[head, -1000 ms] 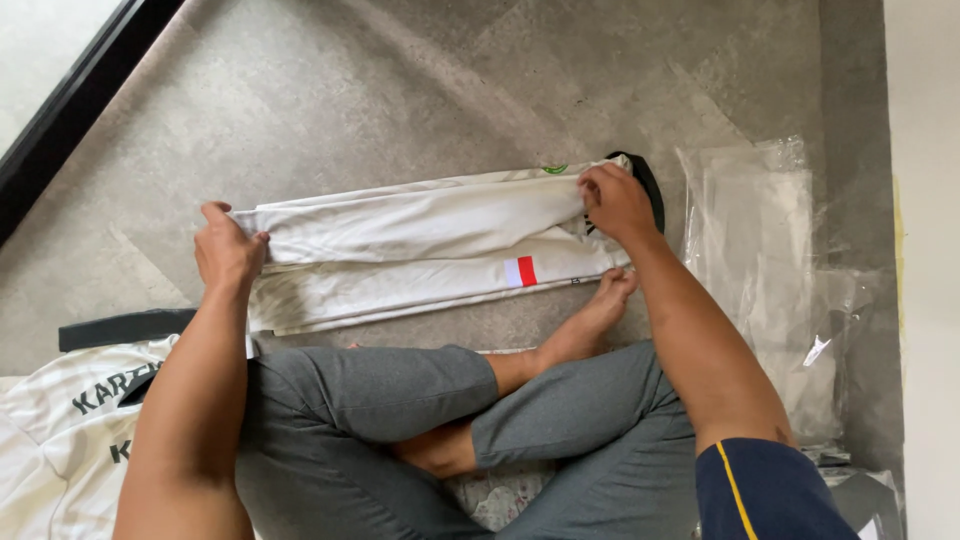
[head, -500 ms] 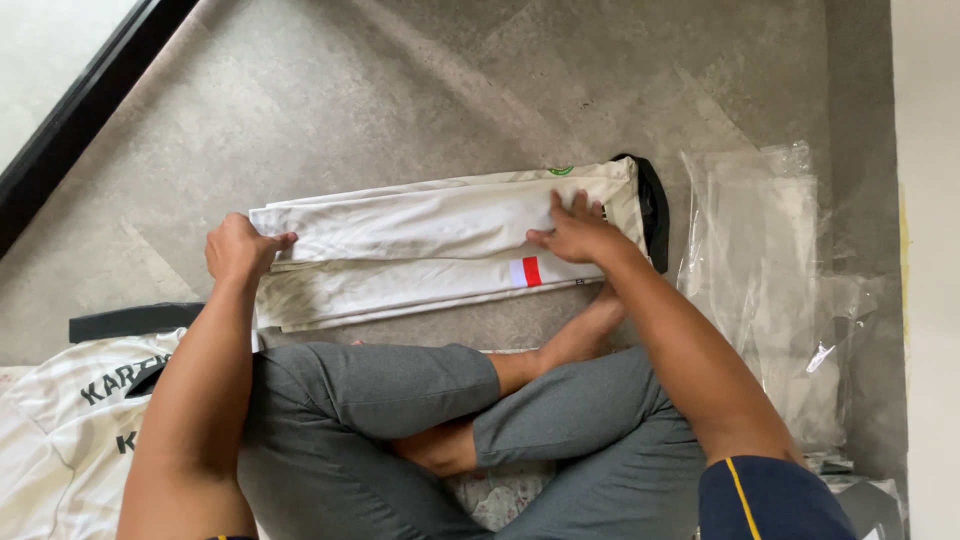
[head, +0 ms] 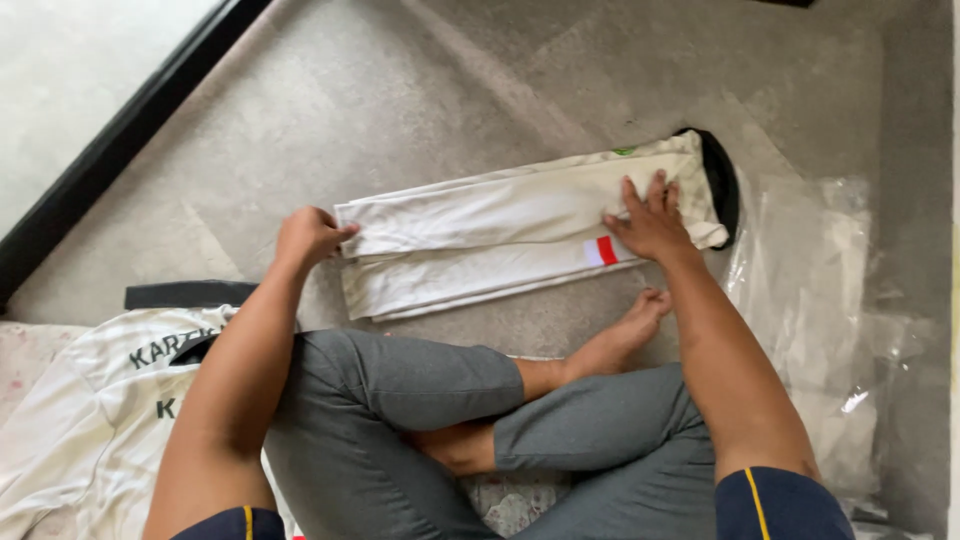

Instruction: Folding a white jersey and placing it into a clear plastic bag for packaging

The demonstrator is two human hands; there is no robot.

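Observation:
A pair of white trousers lies folded lengthwise on the grey floor in front of my crossed legs. It has a black waistband at the right end and a small red patch. My left hand pinches the cuff end at the left. My right hand lies flat, fingers spread, pressing on the cloth near the red patch and waistband.
A white shirt with dark lettering lies at my left knee, beside a black strip. A clear plastic bag is spread on the floor at the right. A black-framed edge runs diagonally at upper left.
My right hand slid from the waistband end leftward and down and now presses flat by the red patch. My left hand kept hold of the cuff end, and the folded cloth lies flatter.

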